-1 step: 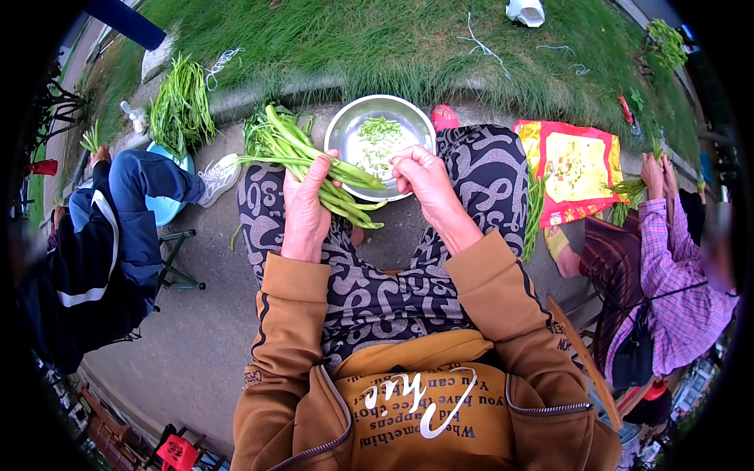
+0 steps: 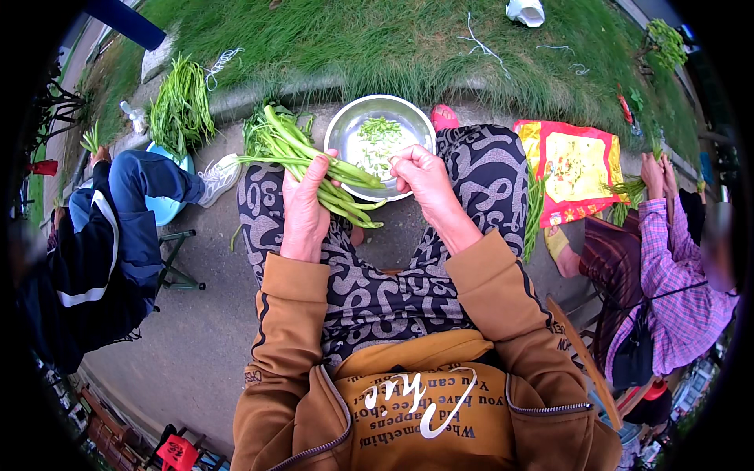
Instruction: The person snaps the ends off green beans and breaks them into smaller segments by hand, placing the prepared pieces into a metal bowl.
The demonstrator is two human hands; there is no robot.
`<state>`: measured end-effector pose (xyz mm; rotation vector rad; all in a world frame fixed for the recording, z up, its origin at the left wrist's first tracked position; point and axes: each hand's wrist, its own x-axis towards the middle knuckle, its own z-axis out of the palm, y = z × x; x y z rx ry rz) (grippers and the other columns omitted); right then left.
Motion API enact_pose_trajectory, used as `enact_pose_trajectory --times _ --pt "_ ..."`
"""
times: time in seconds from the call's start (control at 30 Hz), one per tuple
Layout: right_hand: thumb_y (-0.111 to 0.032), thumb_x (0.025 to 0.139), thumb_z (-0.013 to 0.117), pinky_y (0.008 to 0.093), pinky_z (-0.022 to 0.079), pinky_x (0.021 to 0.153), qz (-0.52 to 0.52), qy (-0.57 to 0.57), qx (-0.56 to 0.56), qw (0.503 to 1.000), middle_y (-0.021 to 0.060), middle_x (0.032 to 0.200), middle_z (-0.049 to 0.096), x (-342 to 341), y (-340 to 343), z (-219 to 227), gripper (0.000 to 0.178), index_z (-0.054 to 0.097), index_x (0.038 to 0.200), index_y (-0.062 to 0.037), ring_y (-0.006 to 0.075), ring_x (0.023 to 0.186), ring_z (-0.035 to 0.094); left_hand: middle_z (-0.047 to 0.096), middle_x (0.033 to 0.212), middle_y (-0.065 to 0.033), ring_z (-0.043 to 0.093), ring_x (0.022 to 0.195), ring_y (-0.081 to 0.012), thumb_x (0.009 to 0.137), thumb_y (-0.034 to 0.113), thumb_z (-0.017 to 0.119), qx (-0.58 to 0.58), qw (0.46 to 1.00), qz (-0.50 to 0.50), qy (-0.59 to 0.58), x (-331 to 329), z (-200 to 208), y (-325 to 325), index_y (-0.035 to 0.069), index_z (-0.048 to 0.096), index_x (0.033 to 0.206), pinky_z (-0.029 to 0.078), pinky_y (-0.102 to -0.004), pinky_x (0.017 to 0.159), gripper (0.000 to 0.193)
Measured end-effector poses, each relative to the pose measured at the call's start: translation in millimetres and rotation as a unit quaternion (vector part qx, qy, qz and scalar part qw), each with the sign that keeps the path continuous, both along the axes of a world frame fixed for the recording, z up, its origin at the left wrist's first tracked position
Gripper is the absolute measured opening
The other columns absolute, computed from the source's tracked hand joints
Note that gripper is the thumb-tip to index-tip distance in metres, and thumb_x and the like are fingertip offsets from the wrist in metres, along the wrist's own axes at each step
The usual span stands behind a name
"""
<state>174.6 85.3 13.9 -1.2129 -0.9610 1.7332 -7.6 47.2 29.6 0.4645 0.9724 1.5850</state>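
Note:
My left hand is closed round a bunch of long green vegetable stalks, the thumb lying on top and the ends sticking out to the right. Just right of those ends, my right hand is held in a pinch at the near right rim of a metal basin. What its fingertips hold, if anything, cannot be made out. Short cut green pieces lie scattered in the basin, which sits on the ground beyond my knees. A heap of stalks with leaves reaches past my left knee.
At left, a seated person has a blue basin by the legs, with leafy greens behind it. A red and yellow sack spreads out at right, near another seated person holding greens. A curb borders the grass.

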Motion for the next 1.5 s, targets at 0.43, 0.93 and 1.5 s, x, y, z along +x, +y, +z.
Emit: enact_pose_trajectory --times 0.43,0.93,1.5 --pt "-0.001 0.084 0.057 0.0242 0.047 0.073 0.156 -0.176 0.155 0.96 0.0061 0.094 0.063 4 -4 -19 0.009 0.063 0.091 -0.0014 0.0106 0.082 0.059 0.062 0.099 -0.0108 0.055 0.072 -0.0126 0.083 0.014 0.067 0.0 1.0 0.03 -0.004 -3 -2 3 0.004 0.046 0.11 0.048 -0.0248 0.064 0.036" --pt "0.0 0.08 0.057 0.0366 0.049 0.068 0.209 -0.308 0.436 0.819 0.0128 0.088 0.058 0 -19 14 0.016 0.057 0.096 -0.0023 0.0315 0.08 0.06 0.059 0.105 -0.0093 0.055 0.077 -0.0154 0.083 0.019 0.067 0.011 0.998 0.067 0.015 -9 -13 5 0.006 0.047 0.113 0.049 -0.0288 0.07 0.038" --pt "-0.001 0.075 0.054 0.0369 0.048 0.061 0.065 -0.345 0.382 0.855 0.0144 0.075 0.057 -11 -15 -3 0.012 0.057 0.086 0.0007 0.0291 0.068 0.06 0.058 0.102 -0.0088 0.055 0.077 -0.016 0.083 0.022 0.067 0.007 0.999 0.041 -0.004 0 -12 6 0.003 0.046 0.113 0.05 -0.03 0.071 0.041"
